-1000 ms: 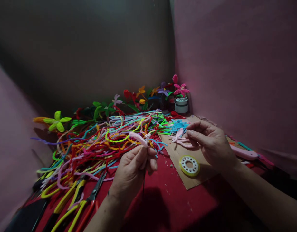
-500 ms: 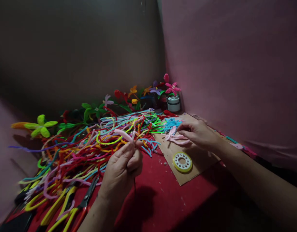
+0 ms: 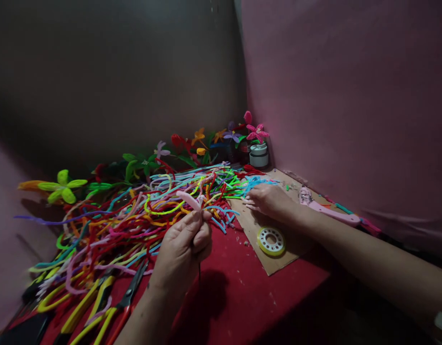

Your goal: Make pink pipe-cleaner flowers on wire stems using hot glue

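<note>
My left hand (image 3: 185, 242) is closed in a pinch around a thin dark stem, which hangs below the fingers. At its top a pale pink petal (image 3: 188, 199) points up and left, beside small whitish tips. My right hand (image 3: 269, 201) is over the cardboard (image 3: 278, 262), at the light pink pieces (image 3: 248, 203), its fingers bent and partly hidden; whether it grips one cannot be made out. Blue fuzzy pieces (image 3: 257, 182) lie just behind it. A yellow-rimmed tape roll (image 3: 271, 241) rests on the cardboard in front of that hand.
A tangle of coloured fuzzy stems (image 3: 109, 225) covers the left and middle of the red table (image 3: 242, 297). Scissors (image 3: 129, 292) and yellow-handled pliers (image 3: 84, 302) lie front left. Fuzzy flowers (image 3: 62, 186) line the back. A pink-handled tool (image 3: 332, 212) lies right.
My right hand has moved left and onto the light pink pieces, uncovering the pink-handled tool. My left hand has stayed nearly in place, with the petal shifted slightly right.
</note>
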A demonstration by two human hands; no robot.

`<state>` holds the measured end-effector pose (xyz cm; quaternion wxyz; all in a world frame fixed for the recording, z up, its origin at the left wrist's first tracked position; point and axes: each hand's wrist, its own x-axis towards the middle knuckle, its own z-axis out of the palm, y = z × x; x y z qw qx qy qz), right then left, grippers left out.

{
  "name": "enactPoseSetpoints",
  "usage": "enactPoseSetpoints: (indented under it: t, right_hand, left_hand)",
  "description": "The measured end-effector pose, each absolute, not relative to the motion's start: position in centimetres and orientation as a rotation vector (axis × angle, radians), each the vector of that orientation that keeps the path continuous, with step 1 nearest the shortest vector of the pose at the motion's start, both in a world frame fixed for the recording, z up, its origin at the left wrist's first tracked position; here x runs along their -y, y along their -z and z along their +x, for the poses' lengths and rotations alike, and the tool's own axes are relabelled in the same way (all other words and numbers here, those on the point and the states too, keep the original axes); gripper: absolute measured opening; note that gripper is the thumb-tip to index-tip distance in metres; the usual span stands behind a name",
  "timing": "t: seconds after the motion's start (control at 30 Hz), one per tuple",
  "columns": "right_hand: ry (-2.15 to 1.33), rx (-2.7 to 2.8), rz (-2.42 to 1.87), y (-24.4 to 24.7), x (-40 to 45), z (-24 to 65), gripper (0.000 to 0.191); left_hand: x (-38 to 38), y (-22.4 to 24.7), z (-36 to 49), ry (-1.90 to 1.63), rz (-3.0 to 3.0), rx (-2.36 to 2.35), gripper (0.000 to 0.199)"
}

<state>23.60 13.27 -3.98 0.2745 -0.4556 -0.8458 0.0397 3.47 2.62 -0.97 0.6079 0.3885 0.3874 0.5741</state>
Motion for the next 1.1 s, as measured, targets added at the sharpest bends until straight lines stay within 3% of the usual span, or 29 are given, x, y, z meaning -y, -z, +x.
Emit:
enactPoseSetpoints:
  t: [0.1, 0.23, 0.57, 0.93, 1.1]
  right_hand:
    - [-0.241, 1.872, -1.096, 3.1, -11.9, 24.6, 0.015]
    - [-0.849, 1.299, -0.879, 1.8, -9.6, 25.2, 0.012]
    - [-1.768, 0.826, -0.543, 2.8, -5.6, 22.0, 0.014]
    - [-1.752, 1.356, -0.738, 3.4, -5.0, 21.2, 0.018]
    - [-1.746, 1.292, -0.785, 4.0, -5.5, 20.5, 0.015]
  left_hand:
    - [-2.6, 1.0, 3.6, -1.340, 0.881, -0.892, 0.017]
    - [-2.8, 1.3, 3.7, -1.348, 0.827, -0.840, 0.015]
    - [-2.6, 1.9, 4.7, -1.337, 0.858, -0.841, 0.014]
    - [-2.5, 2.0, 4.2, -1.195, 1.084, -0.885, 0.021]
    - [-2.5, 2.0, 4.2, -1.217, 1.040, -0.847, 0.019]
